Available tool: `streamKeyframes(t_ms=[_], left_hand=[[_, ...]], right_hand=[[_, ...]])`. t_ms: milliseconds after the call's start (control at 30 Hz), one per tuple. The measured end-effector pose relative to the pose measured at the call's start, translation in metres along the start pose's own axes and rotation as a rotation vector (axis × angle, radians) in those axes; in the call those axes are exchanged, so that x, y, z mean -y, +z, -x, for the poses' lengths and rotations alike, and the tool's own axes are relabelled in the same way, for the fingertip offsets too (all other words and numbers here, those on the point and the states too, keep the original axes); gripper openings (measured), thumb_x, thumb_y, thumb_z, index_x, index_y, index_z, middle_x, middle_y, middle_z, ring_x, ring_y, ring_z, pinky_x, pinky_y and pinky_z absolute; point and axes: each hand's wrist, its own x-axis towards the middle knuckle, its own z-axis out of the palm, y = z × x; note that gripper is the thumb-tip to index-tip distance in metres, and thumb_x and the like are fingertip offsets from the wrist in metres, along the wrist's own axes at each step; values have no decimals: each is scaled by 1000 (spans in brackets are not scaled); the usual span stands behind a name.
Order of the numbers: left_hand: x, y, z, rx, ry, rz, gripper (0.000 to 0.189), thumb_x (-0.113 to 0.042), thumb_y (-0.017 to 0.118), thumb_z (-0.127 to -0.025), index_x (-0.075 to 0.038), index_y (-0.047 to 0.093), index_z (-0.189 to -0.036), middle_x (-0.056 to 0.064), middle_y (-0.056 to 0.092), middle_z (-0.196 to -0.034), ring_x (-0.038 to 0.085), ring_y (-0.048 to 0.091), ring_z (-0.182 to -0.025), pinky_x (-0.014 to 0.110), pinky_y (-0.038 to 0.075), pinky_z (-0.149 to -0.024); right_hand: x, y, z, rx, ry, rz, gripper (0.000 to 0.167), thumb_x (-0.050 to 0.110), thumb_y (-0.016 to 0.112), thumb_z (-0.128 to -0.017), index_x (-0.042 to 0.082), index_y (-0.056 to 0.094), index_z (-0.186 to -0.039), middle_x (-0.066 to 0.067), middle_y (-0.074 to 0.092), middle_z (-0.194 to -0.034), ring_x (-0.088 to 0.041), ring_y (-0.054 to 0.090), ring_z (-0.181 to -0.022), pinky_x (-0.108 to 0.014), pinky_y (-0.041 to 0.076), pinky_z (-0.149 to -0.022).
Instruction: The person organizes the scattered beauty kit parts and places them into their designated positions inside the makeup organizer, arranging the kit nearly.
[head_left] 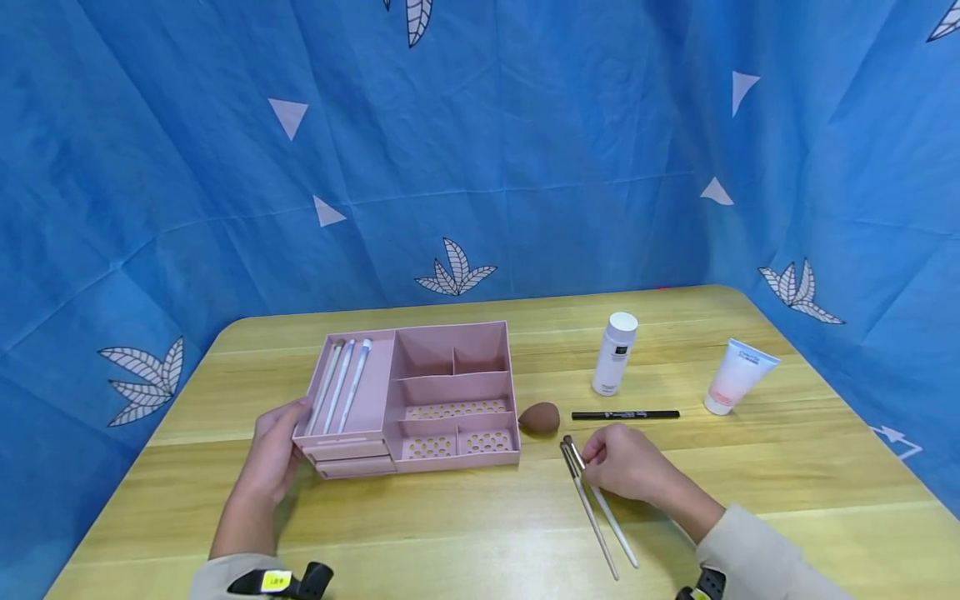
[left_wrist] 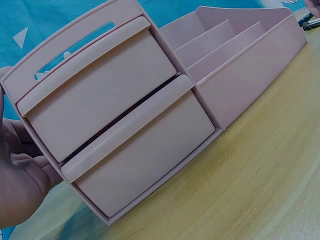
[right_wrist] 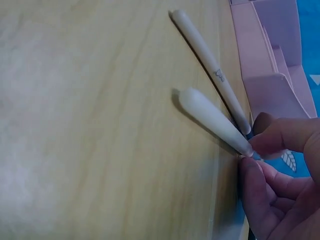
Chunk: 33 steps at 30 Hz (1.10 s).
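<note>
My left hand (head_left: 272, 446) rests against the left side of a pink desktop organizer (head_left: 452, 385), one finger at its upper edge. In the left wrist view that hand (left_wrist: 22, 175) sits beside the two drawers, partly hidden behind the side wall. Between thumb and fingertips, my right hand (head_left: 626, 462) pinches a white-handled makeup brush (head_left: 613, 523) near its bristle end. A second, thinner makeup brush (head_left: 592, 518) lies alongside on the table, to the left. Both handles point toward me. Three makeup brushes (head_left: 343, 385) lie side by side in the organizer's left top tray.
A brown makeup sponge (head_left: 540, 418) sits just right of the organizer. Beyond the right hand lies a black pen (head_left: 626, 415). Behind it stands a white bottle (head_left: 615, 354), with a pink-and-white tube (head_left: 738, 377) farther right. A blue curtain (head_left: 480, 150) hangs behind the table.
</note>
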Motion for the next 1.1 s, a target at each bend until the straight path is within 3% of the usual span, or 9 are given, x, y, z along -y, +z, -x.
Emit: streamKeyframes(t_ms=[200, 767, 1100], left_hand=[[-1, -1, 2, -3, -12, -46, 36, -32, 40, -102, 0, 57, -106, -4, 68, -81, 7, 65, -71, 22, 57, -66], [1, 1, -1, 11, -15, 8, 27, -29, 42, -101, -15, 64, -94, -3, 69, -79, 7, 65, -70, 22, 57, -66], [0, -1, 1, 5, -1, 1, 26, -28, 41, -101, -13, 62, -97, -5, 68, -83, 6, 65, -77, 22, 57, -72]], right_hand=[[1, 0, -1, 3, 19, 2, 15, 4, 71, -66, 7, 63, -78, 0, 58, -69, -13, 52, -63, -24, 44, -55], [0, -4, 5, 20, 49, -122, 15, 2, 70, -68, 3, 63, -82, -5, 59, -73, -16, 53, -66, -22, 46, -53], [7, -10, 1, 20, -51, -164, 15, 2, 64, -71, 0, 64, -85, -4, 60, -73, -13, 55, -63, -23, 50, -51]])
